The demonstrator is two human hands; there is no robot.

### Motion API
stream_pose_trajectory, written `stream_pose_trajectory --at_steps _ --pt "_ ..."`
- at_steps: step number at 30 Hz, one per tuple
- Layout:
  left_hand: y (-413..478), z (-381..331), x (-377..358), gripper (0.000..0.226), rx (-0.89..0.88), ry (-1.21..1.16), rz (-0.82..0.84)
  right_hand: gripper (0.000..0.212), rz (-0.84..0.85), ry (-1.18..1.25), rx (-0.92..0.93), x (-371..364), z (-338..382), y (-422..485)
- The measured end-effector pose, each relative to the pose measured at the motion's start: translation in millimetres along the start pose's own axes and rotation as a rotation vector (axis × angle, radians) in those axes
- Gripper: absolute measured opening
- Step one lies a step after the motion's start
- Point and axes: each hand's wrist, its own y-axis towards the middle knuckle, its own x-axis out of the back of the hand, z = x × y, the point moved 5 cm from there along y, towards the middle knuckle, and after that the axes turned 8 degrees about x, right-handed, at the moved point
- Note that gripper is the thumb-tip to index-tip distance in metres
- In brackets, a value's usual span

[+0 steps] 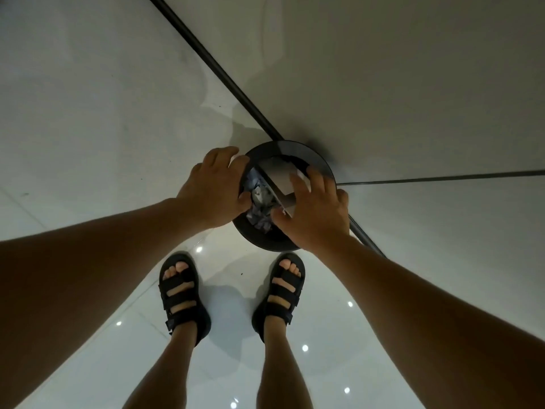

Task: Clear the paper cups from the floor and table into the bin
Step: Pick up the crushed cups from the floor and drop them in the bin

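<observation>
Below, left grip (212, 190) at bin (265, 242) rim, hold unclear, right grip (318, 214) spread on flap (280, 172), 2 sandals (182, 293)

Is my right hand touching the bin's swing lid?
Touching. The head view shows the right hand with fingers spread flat on the tilted swing lid, no gap between them.

The bin (267, 245) sits tight in the corner of the walls (413, 84), no way behind. Its tilted lid flap (280, 175) blocks half the mouth, crumpled paper (259, 203) crowds the gap, and the left hand (212, 187) and right hand (315, 211) overhang both sides. The floor (88, 113) lies open leftward.
</observation>
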Motion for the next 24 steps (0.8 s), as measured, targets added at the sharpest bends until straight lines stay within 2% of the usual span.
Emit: stream_pose_trajectory --at_steps 6,12,15,19,24 --pt "-13.7 -8.0 -7.0 0.066 -0.027 0.011 0.038 0.078 0.045 -0.008 0.006 -20.5 -11.6 -59.8" --pt "-17.1 -2.6 -12.6 0.067 -0.021 -0.012 0.06 0.076 0.062 0.106 0.033 -38.1 -16.6 -60.5" --pt "-20.0 3.6 -16.8 0.066 0.003 -0.018 0.073 0.084 0.004 0.088 0.045 -43.2 -8.0 -53.5" --pt "-24.5 7.8 -22.4 0.067 0.022 -0.019 0.091 0.077 -0.1 0.009 0.08 -50.1 12.8 -47.3" --pt "-20.7 15.7 -30.3 0.067 0.024 -0.02 0.101 0.076 -0.2 0.001 -0.028 -71.8 12.9 -51.5"
